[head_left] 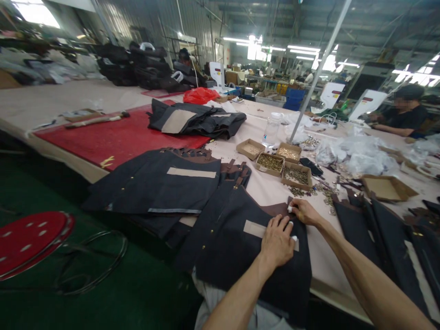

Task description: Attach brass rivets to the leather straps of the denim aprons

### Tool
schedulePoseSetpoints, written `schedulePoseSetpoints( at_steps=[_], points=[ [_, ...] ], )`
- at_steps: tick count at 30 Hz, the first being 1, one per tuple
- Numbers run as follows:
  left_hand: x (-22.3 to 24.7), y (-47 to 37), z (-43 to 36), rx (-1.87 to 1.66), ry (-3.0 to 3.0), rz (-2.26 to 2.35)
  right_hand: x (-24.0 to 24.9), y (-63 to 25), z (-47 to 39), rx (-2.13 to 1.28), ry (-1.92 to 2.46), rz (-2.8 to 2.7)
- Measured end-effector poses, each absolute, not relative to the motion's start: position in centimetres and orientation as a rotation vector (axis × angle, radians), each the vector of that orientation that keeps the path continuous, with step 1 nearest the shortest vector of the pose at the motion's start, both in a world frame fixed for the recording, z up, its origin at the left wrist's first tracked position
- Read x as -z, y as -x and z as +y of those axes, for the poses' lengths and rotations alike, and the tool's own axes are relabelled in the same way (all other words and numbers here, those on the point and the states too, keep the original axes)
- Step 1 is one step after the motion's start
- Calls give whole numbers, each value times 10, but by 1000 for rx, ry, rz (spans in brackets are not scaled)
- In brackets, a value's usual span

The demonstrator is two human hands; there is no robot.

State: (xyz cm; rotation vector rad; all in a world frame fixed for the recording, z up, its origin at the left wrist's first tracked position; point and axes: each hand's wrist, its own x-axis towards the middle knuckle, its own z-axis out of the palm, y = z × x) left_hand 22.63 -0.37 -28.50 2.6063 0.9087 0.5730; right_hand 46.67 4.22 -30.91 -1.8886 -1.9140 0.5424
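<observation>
A dark fabric piece [233,247] with brown trim and a beige strip lies over the table's front edge. My left hand [279,240] rests flat on it, fingers spread, with white wraps on some fingertips. Just beyond, at the piece's upper right corner, my right hand [302,211] has its thumb and fingers pinched together at the brown trim. What it pinches is too small to make out. Another dark piece [161,183] with a beige strip lies to the left.
Small boxes of metal parts [270,163] stand beyond my hands, near a clear jar [273,128] and a slanted pole [319,68]. More dark pieces [388,229] lie right. A red stool [34,238] stands left; a person [409,112] sits across the table.
</observation>
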Motion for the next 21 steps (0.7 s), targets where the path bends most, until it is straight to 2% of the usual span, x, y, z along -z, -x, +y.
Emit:
schedulePoseSetpoints(
  at_steps=[21],
  points=[
    [287, -230, 2, -550, -2587, 904, 305, -471, 58, -691, 2002, -1850]
  ],
)
